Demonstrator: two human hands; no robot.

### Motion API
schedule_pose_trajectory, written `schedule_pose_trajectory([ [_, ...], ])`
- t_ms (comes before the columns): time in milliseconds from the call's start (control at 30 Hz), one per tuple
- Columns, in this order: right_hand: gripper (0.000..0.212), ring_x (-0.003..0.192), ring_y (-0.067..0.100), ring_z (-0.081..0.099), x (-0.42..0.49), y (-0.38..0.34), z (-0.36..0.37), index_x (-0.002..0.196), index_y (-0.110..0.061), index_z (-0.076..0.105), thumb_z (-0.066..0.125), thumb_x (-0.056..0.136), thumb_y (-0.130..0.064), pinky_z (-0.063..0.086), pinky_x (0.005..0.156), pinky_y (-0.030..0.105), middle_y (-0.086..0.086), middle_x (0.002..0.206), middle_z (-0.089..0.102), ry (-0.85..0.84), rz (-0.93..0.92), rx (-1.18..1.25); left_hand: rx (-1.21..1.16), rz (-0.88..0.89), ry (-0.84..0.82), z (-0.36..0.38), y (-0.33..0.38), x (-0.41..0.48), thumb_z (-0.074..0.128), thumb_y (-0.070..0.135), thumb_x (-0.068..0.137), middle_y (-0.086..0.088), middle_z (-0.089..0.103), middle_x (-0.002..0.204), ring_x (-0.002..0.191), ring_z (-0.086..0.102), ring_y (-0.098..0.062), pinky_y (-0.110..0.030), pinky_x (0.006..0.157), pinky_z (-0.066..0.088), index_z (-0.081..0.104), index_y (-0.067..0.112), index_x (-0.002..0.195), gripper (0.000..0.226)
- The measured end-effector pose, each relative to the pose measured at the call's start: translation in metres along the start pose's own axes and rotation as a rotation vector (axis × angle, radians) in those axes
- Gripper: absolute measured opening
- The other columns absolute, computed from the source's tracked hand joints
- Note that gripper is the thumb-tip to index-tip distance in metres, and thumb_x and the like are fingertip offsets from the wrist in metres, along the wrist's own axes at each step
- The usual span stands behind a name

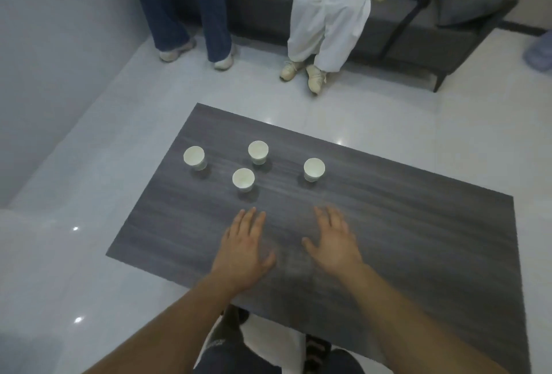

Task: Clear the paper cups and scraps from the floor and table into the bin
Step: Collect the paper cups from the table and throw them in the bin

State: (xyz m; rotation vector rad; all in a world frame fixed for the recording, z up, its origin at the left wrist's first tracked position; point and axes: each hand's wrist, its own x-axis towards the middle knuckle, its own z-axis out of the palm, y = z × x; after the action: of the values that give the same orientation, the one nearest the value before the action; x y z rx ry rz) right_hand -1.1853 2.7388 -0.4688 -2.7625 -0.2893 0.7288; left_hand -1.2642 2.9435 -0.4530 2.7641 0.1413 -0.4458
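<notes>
Left hand [243,249]: palm down over the table [403,239], fingers straight, holding nothing.
Right hand [334,242]: same pose, beside the left, a gap between them.
Paper cups [250,179]: four upright on the table's far left part, beyond both hands, untouched.

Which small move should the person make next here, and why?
Probably reach the left hand forward and take the nearest cup: it stands upright on the table just beyond that hand, which is open and holds nothing.
</notes>
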Motion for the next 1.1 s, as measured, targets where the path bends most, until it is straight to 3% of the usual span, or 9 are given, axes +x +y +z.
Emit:
schedule_pose_trajectory([
  [267, 0.079, 0.149, 0.024, -0.004, 0.147, -0.019, 0.025, 0.155, -0.029, 0.008, 0.052, 0.091, -0.047, 0.018, 0.119, 0.045, 0.002, 0.163, -0.002, 0.061, 0.124, -0.034, 0.009, 0.192, -0.063, 0.021, -0.061, 0.131, 0.042, 0.058, 0.086, 0.001, 0.001, 0.160, 0.147, -0.005, -0.019, -0.038, 0.119, 0.012, 0.007, 0.022, 0.152, 0.083],
  [467, 0.079, 0.149, 0.032, -0.003, 0.241, 0.004, 0.045, 0.154, -0.030, 0.011, 0.055, 0.091, -0.045, 0.023, 0.116, 0.051, 0.004, 0.163, -0.001, 0.142, 0.161, -0.134, -0.030, 0.281, -0.104, 0.079, -0.087, 0.160, 0.048, 0.055, 0.085, -0.004, 0.017, 0.158, 0.147, 0.010, -0.023, -0.041, 0.117, 0.021, 0.022, 0.017, 0.150, 0.080],
  [567, 0.071, 0.147, 0.035, 0.005, 0.259, 0.014, 0.057, 0.153, -0.030, 0.016, 0.053, 0.093, -0.040, 0.026, 0.116, 0.050, 0.007, 0.162, 0.004, 0.163, 0.178, -0.119, -0.060, 0.279, -0.147, 0.101, -0.099, 0.156, 0.053, 0.052, 0.083, -0.005, 0.023, 0.156, 0.145, 0.017, -0.024, -0.042, 0.115, 0.025, 0.028, 0.016, 0.149, 0.079],
  [667, 0.058, 0.132, 0.037, 0.032, 0.253, 0.013, 0.064, 0.147, -0.026, 0.035, 0.054, 0.094, -0.037, 0.035, 0.106, 0.041, 0.012, 0.150, 0.029, 0.238, 0.170, -0.018, -0.110, 0.285, -0.146, 0.106, -0.106, 0.155, 0.057, 0.047, 0.084, -0.004, 0.027, 0.155, 0.143, 0.023, -0.023, -0.039, 0.115, 0.026, 0.031, 0.014, 0.148, 0.077],
  [767, 0.061, 0.121, 0.029, 0.045, 0.223, -0.011, 0.072, 0.143, -0.025, 0.044, 0.064, 0.087, -0.038, 0.039, 0.097, 0.032, 0.006, 0.138, 0.041, 0.243, 0.108, 0.248, -0.200, 0.251, -0.104, 0.097, -0.103, 0.155, 0.064, 0.042, 0.083, -0.004, 0.031, 0.152, 0.139, 0.031, -0.023, -0.033, 0.114, 0.027, 0.031, 0.012, 0.147, 0.078],
  [867, 0.073, 0.122, 0.015, 0.047, 0.188, -0.046, 0.084, 0.145, -0.032, 0.038, 0.068, 0.081, -0.049, 0.037, 0.095, 0.024, -0.001, 0.139, 0.043, 0.114, 0.056, 0.476, -0.301, 0.216, -0.049, 0.079, -0.102, 0.156, 0.075, 0.036, 0.074, -0.008, 0.041, 0.146, 0.133, 0.041, -0.024, -0.032, 0.107, 0.034, 0.037, 0.007, 0.143, 0.084],
  [933, 0.078, 0.122, 0.006, 0.048, 0.171, -0.068, 0.091, 0.144, -0.032, 0.040, 0.064, 0.076, -0.061, 0.038, 0.099, 0.021, -0.006, 0.139, 0.047, 0.049, 0.027, 0.598, -0.349, 0.184, -0.019, 0.069, -0.110, 0.156, 0.080, 0.033, 0.068, -0.007, 0.046, 0.142, 0.129, 0.045, -0.023, -0.032, 0.104, 0.038, 0.041, 0.006, 0.140, 0.087],
  [1033, 0.078, 0.117, -0.014, 0.044, 0.153, -0.097, 0.099, 0.141, -0.035, 0.043, 0.054, 0.075, -0.073, 0.032, 0.097, 0.006, -0.021, 0.131, 0.048, 0.010, -0.055, 0.659, -0.392, 0.119, -0.042, 0.058, -0.129, 0.150, 0.077, 0.033, 0.071, 0.000, 0.049, 0.139, 0.127, 0.046, -0.017, -0.022, 0.100, 0.036, 0.041, 0.013, 0.142, 0.082],
  [1100, 0.072, 0.118, -0.017, 0.041, 0.150, -0.109, 0.103, 0.142, -0.038, 0.041, 0.045, 0.080, -0.076, 0.034, 0.101, 0.011, -0.026, 0.130, 0.047, -0.042, -0.117, 0.644, -0.416, 0.099, -0.040, 0.055, -0.143, 0.142, 0.076, 0.031, 0.072, 0.000, 0.052, 0.134, 0.123, 0.050, -0.018, -0.022, 0.099, 0.037, 0.044, 0.014, 0.139, 0.077],
])
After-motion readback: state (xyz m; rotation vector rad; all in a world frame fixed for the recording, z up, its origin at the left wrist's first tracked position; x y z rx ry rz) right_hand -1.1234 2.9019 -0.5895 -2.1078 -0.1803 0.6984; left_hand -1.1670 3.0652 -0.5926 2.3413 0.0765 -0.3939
